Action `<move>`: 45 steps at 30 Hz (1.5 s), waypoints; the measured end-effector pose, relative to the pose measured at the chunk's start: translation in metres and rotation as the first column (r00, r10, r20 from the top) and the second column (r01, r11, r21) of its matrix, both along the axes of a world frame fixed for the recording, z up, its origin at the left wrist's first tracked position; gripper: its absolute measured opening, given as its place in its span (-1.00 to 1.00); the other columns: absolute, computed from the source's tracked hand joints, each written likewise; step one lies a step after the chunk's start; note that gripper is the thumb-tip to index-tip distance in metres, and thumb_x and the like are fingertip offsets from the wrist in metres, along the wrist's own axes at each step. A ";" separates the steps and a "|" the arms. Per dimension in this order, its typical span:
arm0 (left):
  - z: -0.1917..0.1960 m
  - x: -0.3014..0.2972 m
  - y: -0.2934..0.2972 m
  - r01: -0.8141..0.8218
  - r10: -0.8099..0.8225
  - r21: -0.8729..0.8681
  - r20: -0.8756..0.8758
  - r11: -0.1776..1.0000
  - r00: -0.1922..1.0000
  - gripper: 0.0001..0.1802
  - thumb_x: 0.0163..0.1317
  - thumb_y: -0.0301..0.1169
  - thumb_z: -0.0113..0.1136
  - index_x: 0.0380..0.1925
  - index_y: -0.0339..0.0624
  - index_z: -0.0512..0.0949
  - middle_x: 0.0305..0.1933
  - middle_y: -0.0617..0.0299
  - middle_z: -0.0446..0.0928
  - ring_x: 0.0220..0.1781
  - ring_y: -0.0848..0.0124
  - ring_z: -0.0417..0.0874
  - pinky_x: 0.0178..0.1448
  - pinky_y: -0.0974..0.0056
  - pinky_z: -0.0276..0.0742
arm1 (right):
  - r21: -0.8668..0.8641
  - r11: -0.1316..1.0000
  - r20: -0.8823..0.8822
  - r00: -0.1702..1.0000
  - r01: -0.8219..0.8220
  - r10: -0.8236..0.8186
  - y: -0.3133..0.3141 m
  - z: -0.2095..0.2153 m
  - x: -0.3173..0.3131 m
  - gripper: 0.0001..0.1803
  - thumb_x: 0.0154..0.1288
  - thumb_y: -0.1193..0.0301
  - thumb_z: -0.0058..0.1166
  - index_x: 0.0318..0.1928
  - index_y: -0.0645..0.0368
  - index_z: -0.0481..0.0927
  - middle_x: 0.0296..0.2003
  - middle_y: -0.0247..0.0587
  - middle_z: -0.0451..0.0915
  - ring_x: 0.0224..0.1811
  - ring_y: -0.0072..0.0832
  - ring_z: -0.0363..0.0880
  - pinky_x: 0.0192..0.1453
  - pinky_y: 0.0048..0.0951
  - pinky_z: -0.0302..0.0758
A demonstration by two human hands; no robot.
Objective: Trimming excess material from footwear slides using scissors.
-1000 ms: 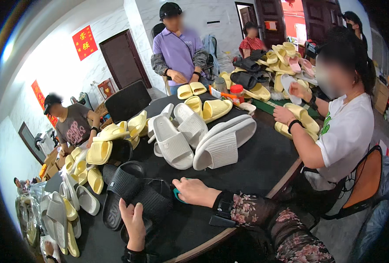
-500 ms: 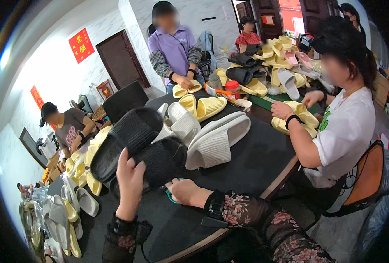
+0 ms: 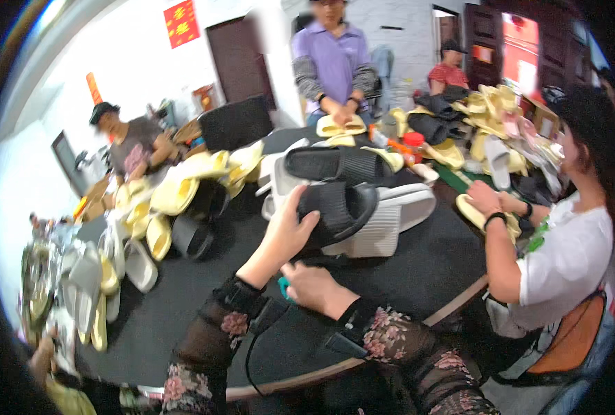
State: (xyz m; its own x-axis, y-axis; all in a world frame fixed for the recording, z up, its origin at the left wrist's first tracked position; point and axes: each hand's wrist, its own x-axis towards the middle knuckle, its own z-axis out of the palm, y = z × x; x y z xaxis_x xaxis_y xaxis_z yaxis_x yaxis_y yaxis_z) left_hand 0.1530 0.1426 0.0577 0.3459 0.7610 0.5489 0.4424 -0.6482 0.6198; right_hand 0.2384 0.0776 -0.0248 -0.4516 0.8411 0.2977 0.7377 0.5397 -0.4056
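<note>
My left hand (image 3: 283, 232) is closed on a black ribbed slipper (image 3: 338, 214), held in front of me above the table. A second black slipper (image 3: 314, 164) lies just beyond it and overlaps it; whether the hand bears both I cannot tell. White slippers (image 3: 369, 235) lie partly hidden under and behind the black pair. Close by on the right, my right hand (image 3: 314, 287) is curled round a small tool with a teal loop handle (image 3: 284, 287); its working end is hidden. That hand is apart from the slippers.
Yellow slippers (image 3: 176, 194), other black slippers (image 3: 193, 235) and grey slippers (image 3: 86, 277) line the left of the black table (image 3: 203, 311). A mixed slipper heap (image 3: 491, 114) and a red-lidded jar (image 3: 412, 146) stand at far right. Co-workers sit or stand around, one close on my right (image 3: 563, 235).
My left hand has swung the black slippers rightward and turned them toes to the right. The black slippers at the left are uncovered. My view has shifted left, with the right hand still close by.
</note>
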 end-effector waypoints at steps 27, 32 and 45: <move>-0.007 -0.188 -0.145 -0.298 0.321 -0.214 0.082 0.930 0.944 -0.71 0.15 -0.55 0.14 -0.08 -0.31 0.50 -0.13 0.14 0.57 -0.11 0.46 0.57 -0.03 0.34 0.52 | -0.040 0.999 0.014 0.999 -0.031 0.031 0.000 0.007 -0.008 -0.53 0.11 0.35 0.08 0.05 0.15 0.38 -0.20 0.14 0.52 -0.18 0.03 0.55 -0.14 -0.07 0.50; -0.028 -0.236 -0.161 -0.469 0.481 -0.143 0.059 0.872 0.875 -0.70 0.16 -0.55 0.13 -0.07 -0.33 0.50 -0.16 0.15 0.58 -0.13 0.48 0.58 -0.04 0.39 0.51 | -0.023 1.000 0.025 1.000 -0.017 0.018 0.003 0.003 -0.014 -0.54 0.11 0.35 0.07 0.06 0.14 0.39 -0.21 0.14 0.53 -0.21 0.04 0.55 -0.14 -0.07 0.49; -0.054 -0.272 -0.155 -0.545 0.554 -0.211 -0.018 0.812 0.832 -0.63 0.16 -0.51 0.14 0.00 -0.32 0.44 -0.06 0.12 0.57 -0.08 0.42 0.59 -0.06 0.34 0.53 | 0.027 1.000 0.019 1.000 0.009 -0.010 0.001 0.006 -0.001 -0.54 0.11 0.36 0.06 0.06 0.16 0.40 -0.20 0.12 0.53 -0.23 0.03 0.55 -0.16 -0.08 0.49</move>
State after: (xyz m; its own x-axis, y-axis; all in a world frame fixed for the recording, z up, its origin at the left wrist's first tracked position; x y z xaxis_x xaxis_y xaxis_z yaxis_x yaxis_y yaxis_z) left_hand -0.1188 -0.0126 0.0042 -0.1830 0.9109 0.3698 0.6579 -0.1660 0.7346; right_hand 0.2375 0.0790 -0.0191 -0.4493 0.8372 0.3118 0.7502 0.5431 -0.3771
